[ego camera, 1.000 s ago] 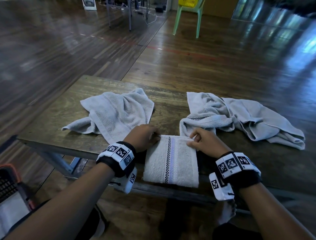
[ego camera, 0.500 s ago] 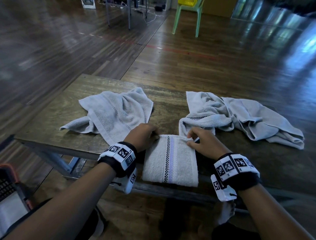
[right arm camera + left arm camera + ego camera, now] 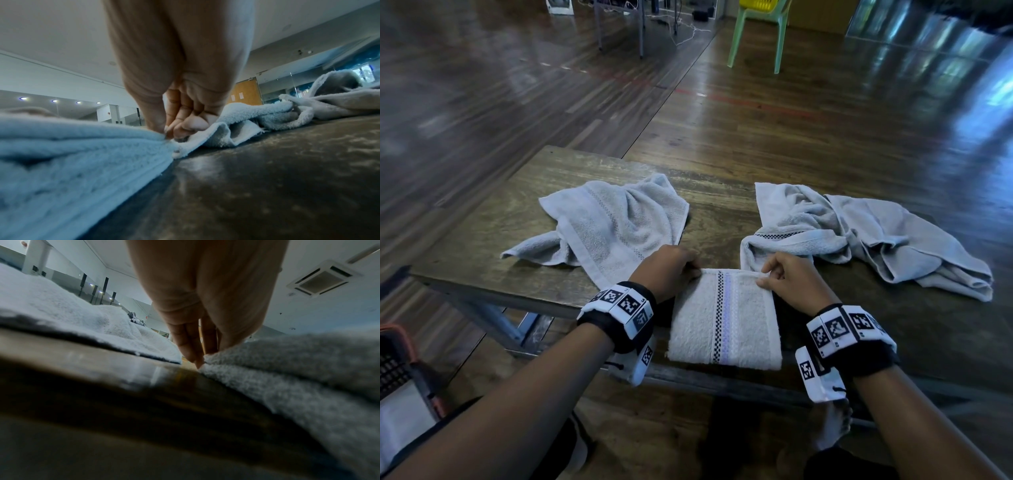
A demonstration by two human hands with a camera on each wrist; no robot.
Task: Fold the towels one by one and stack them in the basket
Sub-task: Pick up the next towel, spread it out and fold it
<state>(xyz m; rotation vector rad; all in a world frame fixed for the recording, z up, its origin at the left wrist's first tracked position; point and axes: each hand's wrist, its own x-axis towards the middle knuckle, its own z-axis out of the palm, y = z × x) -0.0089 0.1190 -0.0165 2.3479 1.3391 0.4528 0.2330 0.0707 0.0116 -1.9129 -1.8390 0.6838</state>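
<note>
A folded white towel [image 3: 724, 318] with a checked stripe lies at the near edge of the wooden table [image 3: 558, 178]. My left hand [image 3: 671, 270] pinches its far left corner, seen close in the left wrist view, left hand [image 3: 197, 356] on towel [image 3: 287, 369]. My right hand [image 3: 784, 277] pinches the far right corner, thumb and fingers closed on the top layer, right hand [image 3: 168, 129] on towel [image 3: 72, 146]. The basket [image 3: 397, 370] shows partly at the lower left, beside the table.
An unfolded grey towel [image 3: 613, 222] lies on the table's left half. A crumpled pile of grey towels [image 3: 859, 233] covers the right half. A green chair [image 3: 756, 31] stands far off on the wooden floor. My bare foot [image 3: 832, 425] is under the table.
Both hands stay at the far corners of the folded towel. The right hand's thumb and fingers have shifted slightly along the far right corner.
</note>
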